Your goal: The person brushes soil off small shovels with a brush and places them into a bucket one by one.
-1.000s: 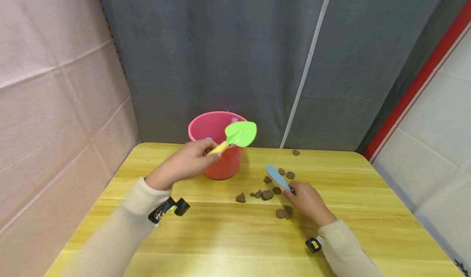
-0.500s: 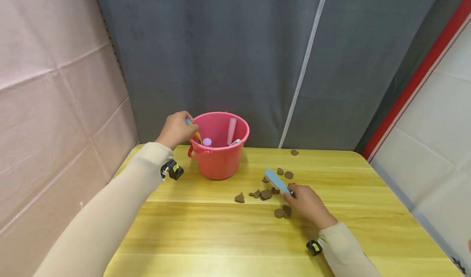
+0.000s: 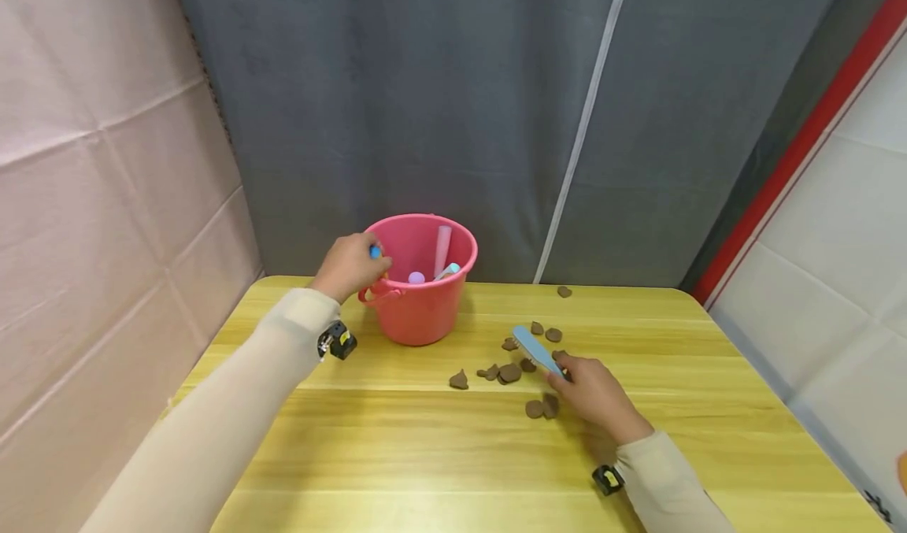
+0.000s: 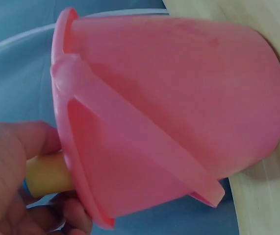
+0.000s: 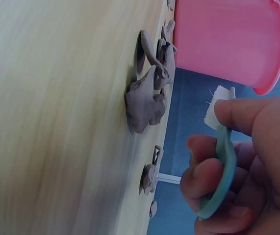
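My left hand (image 3: 354,265) is at the left rim of a pink bucket (image 3: 421,320). It grips the yellow handle (image 4: 50,174) of a toy shovel, blue at its end; the green blade is hidden inside the bucket. My right hand (image 3: 597,395) holds a light blue brush (image 3: 536,350) over the table, its head angled toward the back left. White bristles (image 5: 219,105) show under that head in the right wrist view. Close by the brush lie several brown clay-like pieces (image 3: 509,373), some flat and round, others pointed.
Inside the bucket are a pink-purple tube-shaped item (image 3: 442,251), a round purple end (image 3: 416,278) and a light blue piece (image 3: 448,271). One brown piece (image 3: 564,291) lies near the back edge of the wooden table (image 3: 397,454). A grey curtain (image 3: 397,108) hangs behind.
My left hand has carried the green-bladed shovel from in front of the bucket to its left rim, blade lowered inside. My right hand with the brush has barely moved.
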A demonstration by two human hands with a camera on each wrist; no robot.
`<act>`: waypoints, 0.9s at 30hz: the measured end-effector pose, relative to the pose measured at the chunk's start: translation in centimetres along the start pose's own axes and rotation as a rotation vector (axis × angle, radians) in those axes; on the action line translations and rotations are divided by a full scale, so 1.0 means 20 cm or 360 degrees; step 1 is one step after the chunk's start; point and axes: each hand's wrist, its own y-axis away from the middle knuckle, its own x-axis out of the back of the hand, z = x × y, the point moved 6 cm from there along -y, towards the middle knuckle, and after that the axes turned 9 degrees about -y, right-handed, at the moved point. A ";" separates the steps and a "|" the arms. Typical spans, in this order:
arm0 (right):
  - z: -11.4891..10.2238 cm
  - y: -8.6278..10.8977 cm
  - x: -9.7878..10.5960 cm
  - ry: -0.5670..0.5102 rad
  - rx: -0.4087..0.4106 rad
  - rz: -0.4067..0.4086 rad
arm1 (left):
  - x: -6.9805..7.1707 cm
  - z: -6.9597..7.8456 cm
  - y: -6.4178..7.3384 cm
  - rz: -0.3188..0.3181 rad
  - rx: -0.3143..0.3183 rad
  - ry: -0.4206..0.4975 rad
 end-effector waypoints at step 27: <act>0.24 0.07 0.09 0.0018 -0.0312 -0.0046 | -0.16 0.21 0.04 -0.0179 -0.0337 -0.0215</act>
